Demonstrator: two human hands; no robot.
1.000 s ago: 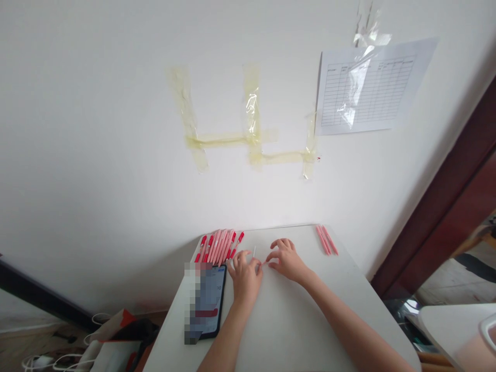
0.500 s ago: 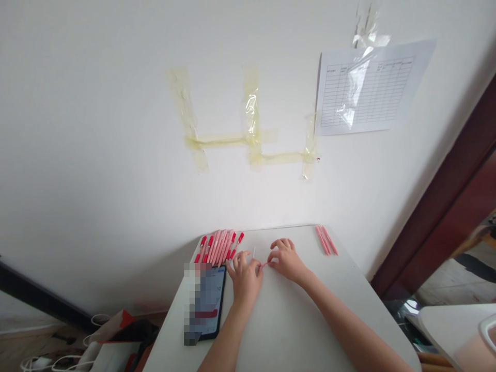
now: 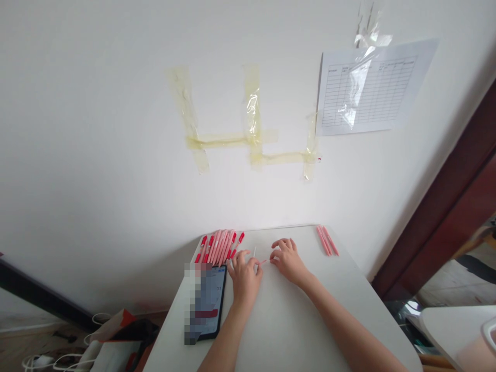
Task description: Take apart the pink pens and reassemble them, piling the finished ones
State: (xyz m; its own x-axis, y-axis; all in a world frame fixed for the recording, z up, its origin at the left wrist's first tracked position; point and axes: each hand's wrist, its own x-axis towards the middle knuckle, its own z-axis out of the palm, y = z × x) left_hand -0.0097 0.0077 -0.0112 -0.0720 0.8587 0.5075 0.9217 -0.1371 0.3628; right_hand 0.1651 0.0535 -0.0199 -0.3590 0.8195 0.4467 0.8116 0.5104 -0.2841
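Observation:
My left hand [image 3: 245, 275] and my right hand [image 3: 287, 260] meet at the far middle of a white table [image 3: 287, 320]. Both pinch a thin pink pen part [image 3: 264, 262] between their fingertips. A slim white refill [image 3: 254, 252] lies on the table just beyond my left fingers. A row of several pink pens with red caps [image 3: 220, 245] lies at the far left edge, close to my left hand. A few pink pen barrels [image 3: 326, 239] lie at the far right corner.
A phone [image 3: 211, 299] with a lit screen lies left of my left forearm. The wall behind carries yellowed tape strips [image 3: 251, 139] and a printed sheet [image 3: 368, 88]. Bags and cables [image 3: 104, 346] sit on the floor at the left. A dark door frame [image 3: 445, 206] stands at the right.
My right hand has drawn slightly away to the right, so a little more of the pink part shows between my hands. Otherwise nothing has moved.

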